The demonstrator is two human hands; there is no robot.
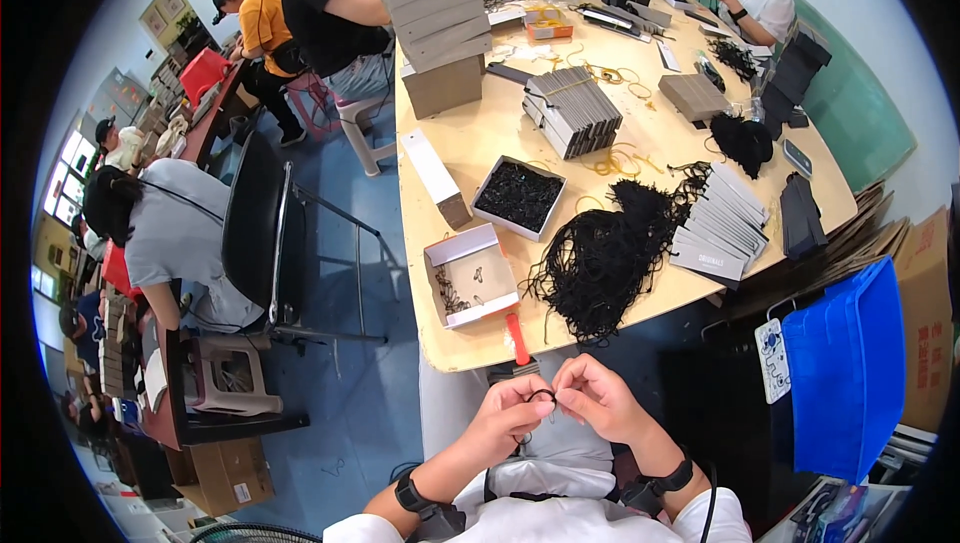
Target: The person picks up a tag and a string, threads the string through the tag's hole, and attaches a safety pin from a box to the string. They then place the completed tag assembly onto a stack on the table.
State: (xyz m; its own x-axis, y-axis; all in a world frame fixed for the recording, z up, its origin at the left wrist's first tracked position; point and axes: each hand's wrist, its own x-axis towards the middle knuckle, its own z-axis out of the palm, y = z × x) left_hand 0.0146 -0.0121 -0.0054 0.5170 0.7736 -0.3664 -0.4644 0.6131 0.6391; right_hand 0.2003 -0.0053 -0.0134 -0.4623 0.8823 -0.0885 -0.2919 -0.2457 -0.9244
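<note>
Over my lap, my left hand [512, 409] and my right hand [598, 399] meet with their fingertips pinched together. A thin black cord [541, 393] loops between them, its end held by both hands. Something small and pale may hang below the fingers, too small to make out. Just beyond my hands, on the near table edge, lies a tangled heap of black cords [605, 268]. To its left is an open shallow box [492, 317] with small wire clips inside. Fanned-out light grey cards [722, 228] lie to the right of the heap.
A box of small black pieces [545, 226], a bundled stack of grey cards [575, 118] and tall grey boxes [430, 13] stand farther back on the table [450, 351]. A red-handled tool [516, 338] lies at its edge. A blue bin [845, 373] stands right; several people work nearby.
</note>
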